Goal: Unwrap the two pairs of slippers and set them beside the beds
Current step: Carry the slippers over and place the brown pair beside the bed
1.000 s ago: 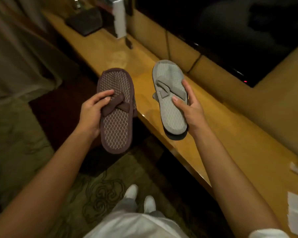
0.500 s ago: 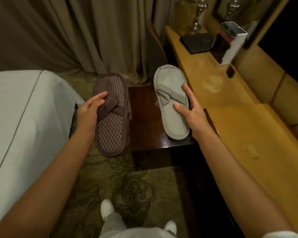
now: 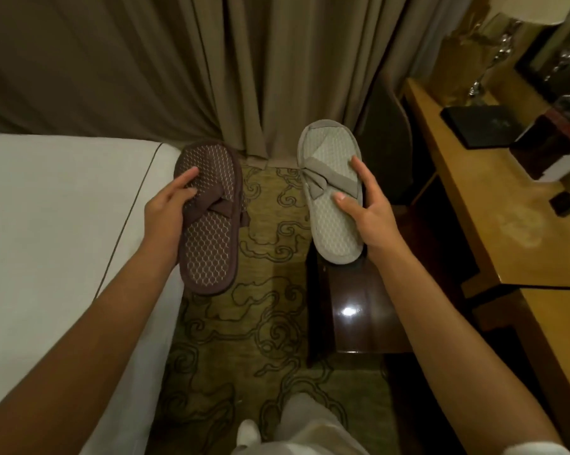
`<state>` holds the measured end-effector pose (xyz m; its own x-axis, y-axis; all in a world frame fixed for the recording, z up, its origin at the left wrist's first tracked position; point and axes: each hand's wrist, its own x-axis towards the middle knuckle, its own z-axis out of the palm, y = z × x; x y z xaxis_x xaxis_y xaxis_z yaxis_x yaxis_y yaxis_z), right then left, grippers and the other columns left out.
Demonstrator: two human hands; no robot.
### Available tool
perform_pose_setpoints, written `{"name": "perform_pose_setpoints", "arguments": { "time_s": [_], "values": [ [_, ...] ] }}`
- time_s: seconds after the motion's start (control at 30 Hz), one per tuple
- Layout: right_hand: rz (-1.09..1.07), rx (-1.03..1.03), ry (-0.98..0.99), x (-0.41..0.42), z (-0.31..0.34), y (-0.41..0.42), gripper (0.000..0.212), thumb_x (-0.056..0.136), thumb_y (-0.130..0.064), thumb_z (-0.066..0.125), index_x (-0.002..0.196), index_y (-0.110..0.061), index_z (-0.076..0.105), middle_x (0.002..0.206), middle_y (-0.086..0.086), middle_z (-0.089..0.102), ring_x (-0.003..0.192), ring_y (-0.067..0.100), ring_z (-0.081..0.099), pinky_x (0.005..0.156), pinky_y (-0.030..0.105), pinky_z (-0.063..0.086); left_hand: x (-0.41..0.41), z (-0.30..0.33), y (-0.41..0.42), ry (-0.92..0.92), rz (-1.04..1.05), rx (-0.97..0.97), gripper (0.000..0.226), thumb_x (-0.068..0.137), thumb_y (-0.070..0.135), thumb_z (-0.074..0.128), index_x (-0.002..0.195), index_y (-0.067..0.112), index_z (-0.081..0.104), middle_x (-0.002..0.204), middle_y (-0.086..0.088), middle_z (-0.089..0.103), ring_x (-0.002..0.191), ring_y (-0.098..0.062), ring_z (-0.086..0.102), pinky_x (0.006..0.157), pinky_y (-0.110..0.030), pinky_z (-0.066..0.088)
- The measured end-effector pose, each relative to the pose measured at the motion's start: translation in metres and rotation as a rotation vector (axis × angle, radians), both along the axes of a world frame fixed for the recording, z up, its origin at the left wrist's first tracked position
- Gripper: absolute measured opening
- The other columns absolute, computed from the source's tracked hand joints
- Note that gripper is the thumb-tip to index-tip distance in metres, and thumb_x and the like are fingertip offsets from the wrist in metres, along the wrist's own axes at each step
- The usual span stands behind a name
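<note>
We see the left hand point(image 3: 165, 208) holding brown slippers point(image 3: 208, 221) by the bed point(image 3: 63, 224), the right hand point(image 3: 365, 211) holding grey slippers point(image 3: 331, 192) over the carpet point(image 3: 270, 323); second slippers hidden underneath.

Brown slipper point(image 3: 208, 221) with pale honeycomb pattern; grey slipper point(image 3: 329, 205) likewise; olive carpet point(image 3: 260, 323) with dark swirls beside white bed point(image 3: 63, 241).

Slippers held up btwn bed and tabletop.
L hand point(image 3: 165, 208) grips brown slippers point(image 3: 208, 221) by bed point(image 3: 57, 224); R hand point(image 3: 372, 218) grips grey slippers point(image 3: 329, 192) above carpet point(image 3: 244, 339), tabletop point(image 3: 493, 224) at right, curtain point(image 3: 244, 77) behind.
</note>
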<state>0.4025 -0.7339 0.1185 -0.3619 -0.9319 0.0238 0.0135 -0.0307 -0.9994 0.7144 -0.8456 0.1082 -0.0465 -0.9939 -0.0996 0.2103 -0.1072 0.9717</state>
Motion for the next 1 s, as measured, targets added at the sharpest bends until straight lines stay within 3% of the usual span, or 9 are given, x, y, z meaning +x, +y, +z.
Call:
{"name": "perform_pose_setpoints", "arguments": {
  "time_s": [0.17, 0.23, 0.33, 0.4, 0.53, 0.63, 0.73, 0.87, 1.0],
  "values": [
    [0.020, 0.002, -0.007, -0.006, -0.012, -0.086, 0.076, 0.090, -0.018, 0.077, 0.151, -0.044, 0.042, 0.142, -0.006, 0.061, 0.122, 0.012, 0.067, 0.090, 0.031, 0.061, -0.003, -0.007, -0.073, 0.088, 0.017, 0.038, 0.058, 0.090, 0.013, 0.062, 0.140, 0.041, 0.055, 0.112, 0.014, 0.076, 0.103, -0.012, 0.073, 0.074, -0.024, 0.060],
    [0.040, 0.015, -0.002, -0.013, -0.020, -0.127, 0.078, 0.088, -0.019, 0.078, 0.153, -0.042, 0.041, 0.142, -0.006, 0.061, 0.122, 0.011, 0.067, 0.091, 0.032, 0.061, -0.010, -0.012, -0.103, 0.124, 0.004, 0.026, 0.059, 0.092, 0.006, 0.058, 0.141, 0.038, 0.054, 0.114, 0.013, 0.076, 0.106, -0.015, 0.073, 0.079, -0.028, 0.061],
    [0.069, 0.033, -0.014, -0.023, -0.030, -0.194, 0.080, 0.086, -0.023, 0.079, 0.153, -0.041, 0.041, 0.143, -0.006, 0.061, 0.123, 0.012, 0.066, 0.097, 0.037, 0.059, -0.021, -0.011, -0.151, 0.127, 0.018, 0.001, 0.051, 0.095, 0.000, 0.052, 0.136, 0.029, 0.062, 0.119, 0.011, 0.074, 0.112, -0.016, 0.070, 0.089, -0.028, 0.059],
    [0.093, 0.051, -0.010, -0.029, -0.030, -0.240, 0.081, 0.082, -0.029, 0.081, 0.151, -0.044, 0.043, 0.143, -0.007, 0.061, 0.124, 0.012, 0.065, 0.098, 0.037, 0.058, -0.026, -0.006, -0.186, 0.112, 0.070, 0.016, 0.041, 0.096, 0.001, 0.051, 0.129, 0.017, 0.069, 0.117, 0.005, 0.075, 0.109, -0.017, 0.071, 0.085, -0.026, 0.060],
    [0.160, 0.061, 0.016, -0.035, -0.024, -0.328, 0.079, 0.083, -0.029, 0.081, 0.151, -0.045, 0.043, 0.137, -0.018, 0.062, 0.119, 0.000, 0.066, 0.085, 0.020, 0.059, -0.030, -0.003, -0.263, 0.058, 0.114, 0.044, 0.028, 0.098, 0.006, 0.051, 0.109, 0.011, 0.076, 0.113, -0.004, 0.076, 0.099, -0.019, 0.073, 0.080, -0.029, 0.059],
    [0.187, 0.066, -0.003, -0.033, -0.027, -0.389, 0.078, 0.085, -0.025, 0.080, 0.151, -0.043, 0.043, 0.134, -0.019, 0.065, 0.118, 0.001, 0.067, 0.085, 0.020, 0.059, -0.030, -0.010, -0.322, 0.034, 0.150, 0.048, 0.030, 0.099, 0.006, 0.049, 0.106, 0.012, 0.077, 0.111, -0.001, 0.076, 0.109, -0.024, 0.069, 0.079, -0.026, 0.058],
    [0.221, 0.080, -0.009, -0.031, -0.033, -0.454, 0.081, 0.088, -0.022, 0.079, 0.155, -0.038, 0.037, 0.140, -0.019, 0.059, 0.122, 0.000, 0.063, 0.089, 0.021, 0.058, -0.027, -0.022, -0.383, 0.044, 0.167, 0.052, 0.035, 0.098, 0.006, 0.049, 0.116, 0.020, 0.076, 0.119, 0.002, 0.074, 0.112, -0.021, 0.069, 0.081, -0.026, 0.059],
    [0.202, 0.100, -0.031, -0.021, -0.041, -0.548, 0.084, 0.088, -0.018, 0.080, 0.157, -0.034, 0.035, 0.138, -0.021, 0.056, 0.119, -0.003, 0.062, 0.083, 0.017, 0.058, -0.019, -0.040, -0.474, 0.095, 0.224, 0.078, 0.054, 0.095, 0.008, 0.058, 0.138, 0.042, 0.055, 0.135, 0.000, 0.064, 0.113, -0.020, 0.069, 0.088, -0.037, 0.059],
    [0.168, 0.117, -0.068, -0.009, -0.037, -0.636, 0.079, 0.089, -0.014, 0.079, 0.154, -0.036, 0.041, 0.141, -0.012, 0.057, 0.123, 0.008, 0.061, 0.082, 0.020, 0.059, -0.008, -0.043, -0.565, 0.138, 0.262, 0.128, 0.051, 0.092, 0.011, 0.063, 0.140, 0.025, 0.055, 0.131, -0.005, 0.067, 0.112, -0.024, 0.068, 0.086, -0.038, 0.060]
  ]
}}
